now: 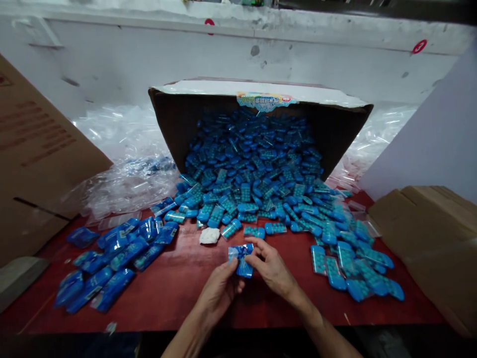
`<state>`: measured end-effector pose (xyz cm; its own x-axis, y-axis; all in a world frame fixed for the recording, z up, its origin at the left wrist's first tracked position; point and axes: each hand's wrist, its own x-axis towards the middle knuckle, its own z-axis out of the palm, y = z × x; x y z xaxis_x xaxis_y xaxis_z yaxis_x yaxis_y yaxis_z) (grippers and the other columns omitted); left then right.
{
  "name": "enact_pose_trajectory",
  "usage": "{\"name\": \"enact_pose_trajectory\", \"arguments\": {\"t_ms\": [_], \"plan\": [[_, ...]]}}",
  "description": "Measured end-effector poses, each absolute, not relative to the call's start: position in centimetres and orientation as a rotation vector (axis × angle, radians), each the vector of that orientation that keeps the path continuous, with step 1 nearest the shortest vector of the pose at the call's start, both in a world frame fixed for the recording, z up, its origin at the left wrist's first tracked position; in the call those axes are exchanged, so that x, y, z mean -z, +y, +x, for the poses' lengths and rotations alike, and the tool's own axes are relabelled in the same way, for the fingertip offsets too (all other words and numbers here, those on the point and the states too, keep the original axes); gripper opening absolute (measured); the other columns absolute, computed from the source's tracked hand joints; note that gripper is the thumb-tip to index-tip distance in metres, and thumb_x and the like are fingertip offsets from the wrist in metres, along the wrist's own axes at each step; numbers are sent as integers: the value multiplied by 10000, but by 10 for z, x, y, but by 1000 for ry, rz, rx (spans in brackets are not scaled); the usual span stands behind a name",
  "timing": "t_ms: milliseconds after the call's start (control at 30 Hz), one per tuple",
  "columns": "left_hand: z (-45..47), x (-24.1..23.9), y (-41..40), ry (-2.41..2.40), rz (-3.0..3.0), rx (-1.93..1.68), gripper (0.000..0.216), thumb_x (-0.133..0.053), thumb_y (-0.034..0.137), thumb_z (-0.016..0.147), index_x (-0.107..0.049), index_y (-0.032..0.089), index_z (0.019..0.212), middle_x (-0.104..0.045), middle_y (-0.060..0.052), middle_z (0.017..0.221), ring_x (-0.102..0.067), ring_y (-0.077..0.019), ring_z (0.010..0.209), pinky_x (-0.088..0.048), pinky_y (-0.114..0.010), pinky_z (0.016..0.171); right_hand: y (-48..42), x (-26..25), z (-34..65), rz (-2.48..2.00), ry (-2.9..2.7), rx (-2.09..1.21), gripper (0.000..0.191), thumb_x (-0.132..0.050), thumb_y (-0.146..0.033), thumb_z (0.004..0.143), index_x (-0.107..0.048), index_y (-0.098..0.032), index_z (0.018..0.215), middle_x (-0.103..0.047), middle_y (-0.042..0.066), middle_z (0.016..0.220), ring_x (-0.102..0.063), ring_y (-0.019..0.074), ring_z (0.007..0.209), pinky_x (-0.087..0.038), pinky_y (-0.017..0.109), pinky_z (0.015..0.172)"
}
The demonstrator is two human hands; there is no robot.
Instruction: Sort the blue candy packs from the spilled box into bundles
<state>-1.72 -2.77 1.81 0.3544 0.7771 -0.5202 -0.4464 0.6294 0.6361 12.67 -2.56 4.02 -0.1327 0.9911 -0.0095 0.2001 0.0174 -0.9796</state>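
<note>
Between my two hands, above the front of the red table, is a small blue printed packet (244, 267). My left hand (220, 284) pinches its left side with the thumb on top. The fingers of my right hand (274, 268) are closed on its right side. Just beyond lies a crumpled white lump (209, 236). Clear-and-blue plastic cases filled with teal beads (254, 231) lie past the packet. To the left rests a pile of blue packets (128, 252) like the one I hold.
A tipped cardboard box (345, 129) spills a heap of the bead cases (257, 164) onto the red table (179, 283). More cases (346, 263) lie at right. Clear plastic bags (122, 184) are heaped at left. Cartons (33, 164) flank the left side, and a brown one (428, 248) the right.
</note>
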Motion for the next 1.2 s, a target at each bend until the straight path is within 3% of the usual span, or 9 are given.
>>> {"name": "enact_pose_trajectory", "arguments": {"t_ms": [100, 167, 233, 367, 533, 600, 733, 833, 1200], "plan": [[-21, -20, -27, 901, 293, -786, 185, -617, 272, 679, -554, 114, 750, -587, -12, 572, -507, -80, 405, -384, -189, 394, -12, -45, 146, -1437, -1772, -918, 303, -447, -243, 802, -488, -217, 1101, -557, 21, 882, -524, 141, 798, -418, 242, 695], [-22, -24, -26, 928, 213, -778, 162, -611, 250, 687, -528, 120, 740, -591, -13, 554, -508, -80, 392, -391, -184, 388, 0, -45, 160, -1710, -1978, -572, 384, -449, -186, 788, -434, -207, 1171, -492, 78, 1115, -475, 192, 985, -388, 290, 792], [-22, -28, -26, 952, 141, -768, 141, -598, 234, 701, -504, 132, 724, -585, -6, 522, -500, -77, 375, -385, -175, 377, 9, -41, 170, -1965, -2151, -327, 446, -435, -140, 782, -376, -195, 1221, -416, 117, 1215, -450, 226, 1033, -380, 319, 797], [-20, -35, -27, 960, 69, -768, 133, -575, 243, 721, -483, 148, 707, -563, 13, 475, -480, -77, 345, -363, -165, 350, 21, -32, 177, -2086, -2280, -240, 384, -366, -93, 804, -424, -182, 1173, -491, 131, 1098, -518, 229, 927, -393, 326, 738], [-22, -34, -24, 911, 43, -732, 142, -540, 249, 745, -496, 131, 679, -561, 3, 466, -479, -78, 340, -373, -171, 356, 27, -34, 182, -2081, -2250, -271, 370, -420, -208, 803, -432, -181, 1172, -532, 122, 985, -571, 224, 776, -427, 331, 655], [-21, -33, -23, 910, 25, -722, 158, -518, 261, 760, -506, 125, 682, -563, -5, 461, -482, -80, 341, -379, -174, 359, 22, -39, 186, -2007, -2091, -379, 411, -428, -269, 803, -395, -191, 1205, -526, 108, 1005, -569, 209, 773, -444, 327, 654], [-17, -32, -24, 927, -4, -690, 213, -493, 298, 774, -507, 116, 664, -544, -8, 431, -479, -83, 332, -382, -173, 351, -6, -56, 185, -1427, -1323, -1132, 447, -408, -357, 800, -337, -205, 1214, -557, 56, 925, -563, 141, 614, -493, 289, 520], [-13, -32, -24, 919, -28, -674, 213, -501, 297, 770, -505, 116, 657, -525, 2, 423, -477, -74, 335, -393, -164, 362, -31, -66, 172, -1067, -982, -1451, 442, -467, -362, 775, -352, -222, 1178, -544, 71, 1027, -567, 122, 597, -514, 289, 501], [-15, -24, -28, 943, 126, -754, 209, -545, 310, 736, -533, 106, 696, -579, -33, 487, -524, -91, 382, -405, -168, 374, -51, -62, 151, -1043, -986, -1469, 445, -567, -302, 732, -396, -249, 1139, -586, 31, 925, -591, 141, 659, -527, 305, 572]]}}
